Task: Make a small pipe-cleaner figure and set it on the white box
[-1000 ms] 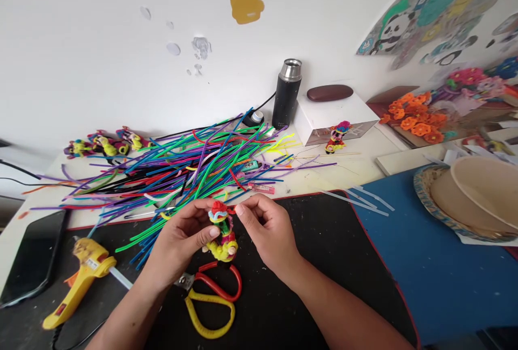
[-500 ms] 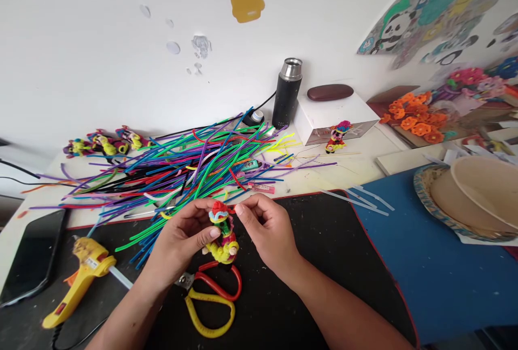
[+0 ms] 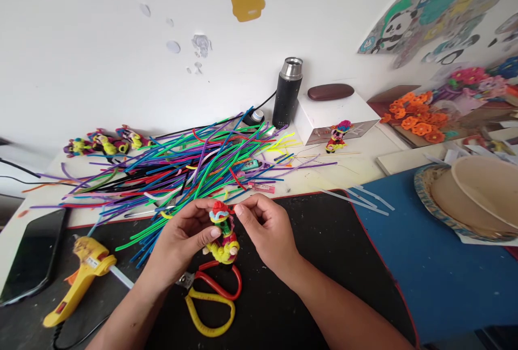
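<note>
Upright in my left hand (image 3: 188, 234) is a small pipe-cleaner figure (image 3: 222, 237) with a red top, a light blue band, a green face and a yellow and magenta body. The left thumb presses on its front; the other fingers lie behind it. My right hand (image 3: 265, 226) pinches a short red pipe-cleaner piece (image 3: 232, 211) between thumb and forefinger, at the right side of the figure's head. Below the figure, scissors (image 3: 210, 309) with one red and one yellow handle lie on the black mat (image 3: 324, 285).
Loose pipe cleaners (image 3: 202, 161) spread behind the mat. A yellow glue gun (image 3: 79, 280) and a phone (image 3: 34, 255) lie left. Finished figures (image 3: 107, 142) rest at the back left, another figure (image 3: 338, 137) by a white box (image 3: 335, 112). Glue sticks (image 3: 368, 199) and a basket (image 3: 429, 204) are right.
</note>
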A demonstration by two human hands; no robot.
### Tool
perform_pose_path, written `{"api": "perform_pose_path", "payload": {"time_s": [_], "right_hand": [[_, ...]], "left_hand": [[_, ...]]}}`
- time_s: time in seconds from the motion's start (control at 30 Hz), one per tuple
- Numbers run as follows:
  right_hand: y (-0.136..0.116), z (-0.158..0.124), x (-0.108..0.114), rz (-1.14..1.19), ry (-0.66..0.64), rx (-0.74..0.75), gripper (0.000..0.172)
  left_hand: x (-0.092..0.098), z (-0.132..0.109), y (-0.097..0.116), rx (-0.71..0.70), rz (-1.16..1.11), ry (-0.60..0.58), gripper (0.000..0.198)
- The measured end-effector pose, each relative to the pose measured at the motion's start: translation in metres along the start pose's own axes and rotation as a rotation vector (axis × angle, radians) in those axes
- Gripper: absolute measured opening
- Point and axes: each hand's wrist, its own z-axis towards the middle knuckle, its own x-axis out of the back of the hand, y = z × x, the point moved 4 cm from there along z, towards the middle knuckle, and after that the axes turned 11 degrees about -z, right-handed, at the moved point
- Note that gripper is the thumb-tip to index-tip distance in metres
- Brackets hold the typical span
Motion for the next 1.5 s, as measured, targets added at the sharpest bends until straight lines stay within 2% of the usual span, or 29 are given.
{"api": "perform_pose_path", "payload": {"time_s": [0.73,1.5], "right_hand": [[0.0007,-0.0006,0.0007,-0.034,-0.013,-0.009,0.025],[-0.0025,0.0012,0.0025,-0.103,0.006,0.028,0.023]], "left_hand": [[-0.0016,-0.001,0.001,-0.01,0.044,0.014,0.033],[0.0003,-0.0042,-0.0029,0.04,0.06,0.044,0.036]]}}
